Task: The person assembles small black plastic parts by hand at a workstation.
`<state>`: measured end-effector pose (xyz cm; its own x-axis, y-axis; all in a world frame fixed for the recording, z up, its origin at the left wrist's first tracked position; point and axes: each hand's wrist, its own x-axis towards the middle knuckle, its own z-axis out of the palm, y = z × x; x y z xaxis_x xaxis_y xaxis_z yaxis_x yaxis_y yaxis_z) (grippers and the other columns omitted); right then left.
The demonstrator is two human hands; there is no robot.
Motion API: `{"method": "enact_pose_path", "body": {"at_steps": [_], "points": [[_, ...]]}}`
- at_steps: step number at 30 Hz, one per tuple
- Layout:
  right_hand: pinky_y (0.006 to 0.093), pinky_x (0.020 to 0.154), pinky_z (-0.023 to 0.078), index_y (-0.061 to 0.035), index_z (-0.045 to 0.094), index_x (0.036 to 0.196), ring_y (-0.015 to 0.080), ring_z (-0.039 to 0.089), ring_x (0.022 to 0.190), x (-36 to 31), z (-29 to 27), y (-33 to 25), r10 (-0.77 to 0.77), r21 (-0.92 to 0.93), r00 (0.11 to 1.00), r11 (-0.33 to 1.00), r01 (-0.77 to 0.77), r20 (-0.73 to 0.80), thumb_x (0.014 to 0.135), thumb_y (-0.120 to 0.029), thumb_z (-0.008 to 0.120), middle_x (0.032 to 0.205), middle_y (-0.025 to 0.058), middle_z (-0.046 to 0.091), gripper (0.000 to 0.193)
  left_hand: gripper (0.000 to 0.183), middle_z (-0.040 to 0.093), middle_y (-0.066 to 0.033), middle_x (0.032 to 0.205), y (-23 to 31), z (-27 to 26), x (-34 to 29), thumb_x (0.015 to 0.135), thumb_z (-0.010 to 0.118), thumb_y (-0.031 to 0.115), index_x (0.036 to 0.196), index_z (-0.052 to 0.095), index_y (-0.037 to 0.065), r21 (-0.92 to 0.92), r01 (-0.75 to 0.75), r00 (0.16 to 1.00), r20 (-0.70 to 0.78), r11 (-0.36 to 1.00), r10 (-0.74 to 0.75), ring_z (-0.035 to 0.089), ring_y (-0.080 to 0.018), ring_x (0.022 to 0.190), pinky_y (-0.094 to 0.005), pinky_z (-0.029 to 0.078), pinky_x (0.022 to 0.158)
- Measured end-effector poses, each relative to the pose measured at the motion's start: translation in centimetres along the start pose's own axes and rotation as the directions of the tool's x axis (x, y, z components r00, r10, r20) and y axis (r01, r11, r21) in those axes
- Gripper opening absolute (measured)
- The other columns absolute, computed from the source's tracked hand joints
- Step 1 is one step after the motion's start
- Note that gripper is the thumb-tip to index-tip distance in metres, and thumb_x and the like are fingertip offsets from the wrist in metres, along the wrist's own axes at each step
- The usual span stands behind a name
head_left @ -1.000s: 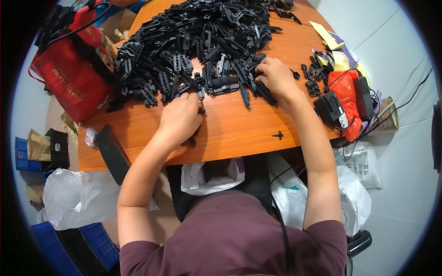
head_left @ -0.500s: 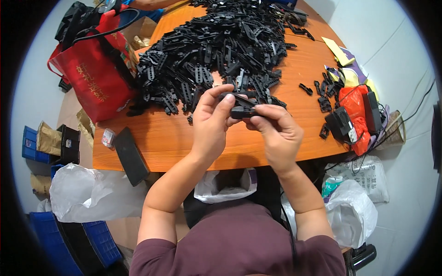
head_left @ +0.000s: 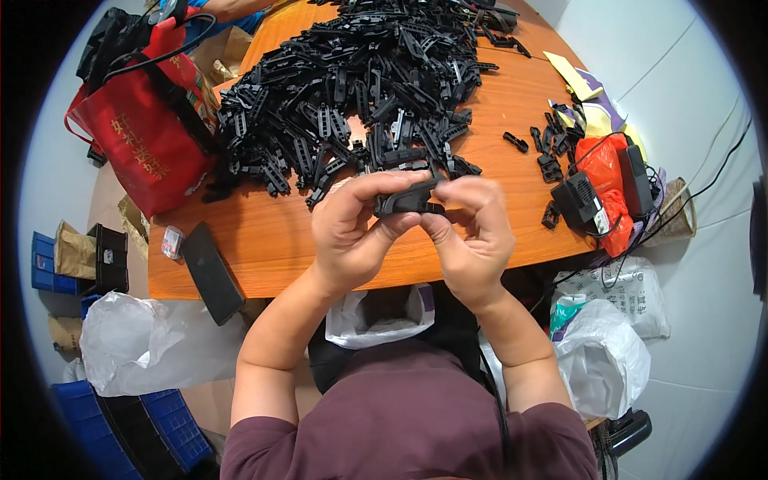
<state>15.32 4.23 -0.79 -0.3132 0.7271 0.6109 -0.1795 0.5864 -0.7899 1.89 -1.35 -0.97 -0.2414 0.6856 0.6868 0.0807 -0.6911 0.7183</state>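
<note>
Just above the table's near edge I hold a black plastic part (head_left: 410, 200), long and narrow with a slotted side. My left hand (head_left: 349, 232) is closed round its left end, thumb below and fingers above. At the other end, the thumb and fingers of my right hand (head_left: 475, 244) pinch the part; the fingertips are slightly blurred. Directly beyond my hands lies a large heap of similar black plastic parts (head_left: 344, 88) on the wooden table (head_left: 512, 212).
A red bag (head_left: 132, 140) stands at the left, near a black phone-like slab (head_left: 211, 272). Loose black pieces (head_left: 549, 168), a black adapter (head_left: 578, 206) and an orange plastic bag (head_left: 612, 188) lie right. An open white bag (head_left: 360, 336) hangs below the edge. Another person's arm (head_left: 228, 10) shows far left.
The black part has been turned between my hands, and its slotted side now shows. My left fingers have shifted along it. The whole view has moved slightly.
</note>
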Motion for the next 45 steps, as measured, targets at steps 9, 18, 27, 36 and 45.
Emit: {"method": "enact_pose_path", "body": {"at_steps": [9,18,27,36,45], "points": [[0.0329,0.056,0.049,-0.001,0.058,0.102,0.0276,0.06,0.067,0.2,-0.8,-1.2,-0.152,-0.331,0.96,0.916,0.226,0.236,0.07,-0.001,0.07,0.084,0.0116,0.059,0.034,0.044,0.058,-0.0129,0.113,0.0,-2.3,-1.1,0.078,0.067,-0.003,0.118,0.049,0.0,-0.236,0.215,0.975,0.111,0.948,-0.194,0.058,-0.0193,0.103,-0.0317,0.048,0.088],[0.0311,0.052,0.048,-0.0063,0.062,0.095,0.0223,0.06,0.062,-9.2,-2.4,1.5,0.097,-0.422,0.744,0.868,0.261,0.661,0.074,-0.018,0.069,0.074,0.0063,0.056,0.025,0.017,0.067,-0.0092,0.088,-0.6,-8.7,1.8,0.08,0.065,0.016,0.089,0.067,0.002,0.822,0.47,0.815,-0.262,0.323,-0.517,0.064,-0.0199,0.078,-0.0295,0.049,0.067],[0.042,0.071,0.05,-0.0025,0.063,0.085,0.0322,0.061,0.082,7.3,-8.1,9.2,0.165,-0.938,0.968,0.324,0.126,0.187,0.082,-0.018,0.061,0.088,0.0152,0.061,0.016,0.019,0.063,-0.0118,0.083,-2.5,-7.8,-1.1,0.074,0.068,0.018,0.083,0.061,0.003,0.972,0.172,0.894,-0.223,-0.162,-0.389,0.06,-0.0306,0.083,-0.0408,0.047,0.071],[0.04,0.07,0.05,0.0007,0.063,0.098,0.0308,0.063,0.08,9.8,-9.0,12.2,0.301,-0.93,0.929,0.354,0.101,0.216,0.081,-0.012,0.062,0.089,0.0171,0.063,0.022,0.024,0.064,-0.0135,0.083,-1.1,-7.6,-1.1,0.076,0.068,0.015,0.095,0.058,0.004,0.982,0.185,0.869,-0.144,0.04,-0.473,0.06,-0.0328,0.076,-0.0403,0.048,0.067],[0.0219,0.064,0.053,0.0041,0.064,0.096,0.0137,0.063,0.08,3.3,-2.6,0.5,0.223,0.271,0.877,0.894,-0.358,0.425,0.083,0.004,0.06,0.1,0.0122,0.06,0.014,0.032,0.062,-0.0062,0.074,0.7,-5.5,2.5,0.076,0.073,0.009,0.1,0.053,-0.001,-0.03,0.793,0.608,0.07,0.608,-0.791,0.064,-0.0128,0.072,-0.0228,0.05,0.055]]}}
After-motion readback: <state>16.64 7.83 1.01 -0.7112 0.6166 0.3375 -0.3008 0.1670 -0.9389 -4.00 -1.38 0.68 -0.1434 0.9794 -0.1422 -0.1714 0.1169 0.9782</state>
